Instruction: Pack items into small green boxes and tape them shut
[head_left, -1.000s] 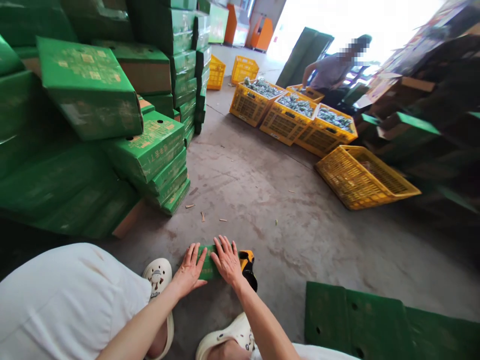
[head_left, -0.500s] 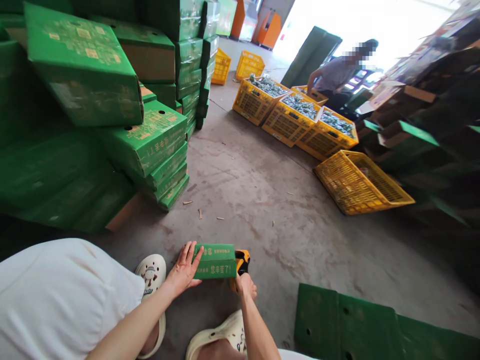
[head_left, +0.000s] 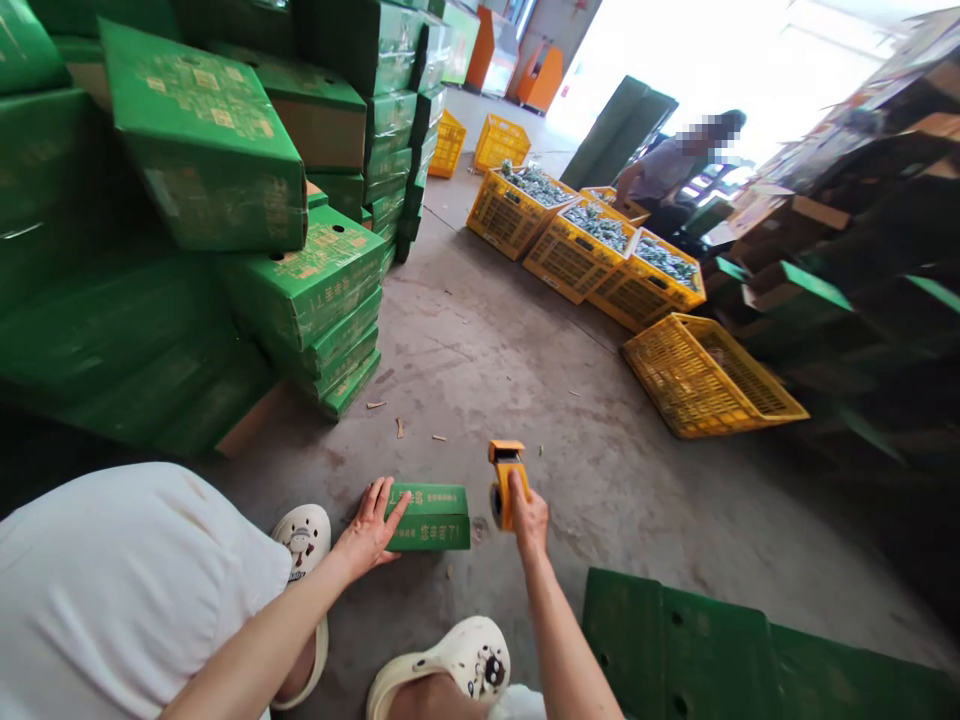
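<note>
Lower ctr: L hand [head_left: 369, 528], open, laid across green box [head_left: 433, 516]; R hand [head_left: 530, 515] gripping orange tape dispenser [head_left: 508, 488]. Box may skid if L contact's too light.

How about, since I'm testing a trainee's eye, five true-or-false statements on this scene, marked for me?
1. The right hand holds an orange tape dispenser. True.
2. The left hand hangs clear of the small green box. False: it rests on the box's left end.
3. Flat green cardboard lies on the floor. True.
4. The dispenser touches the small box. False: floor shows between them.
5. Another person is behind the filled yellow crates. True.
</note>
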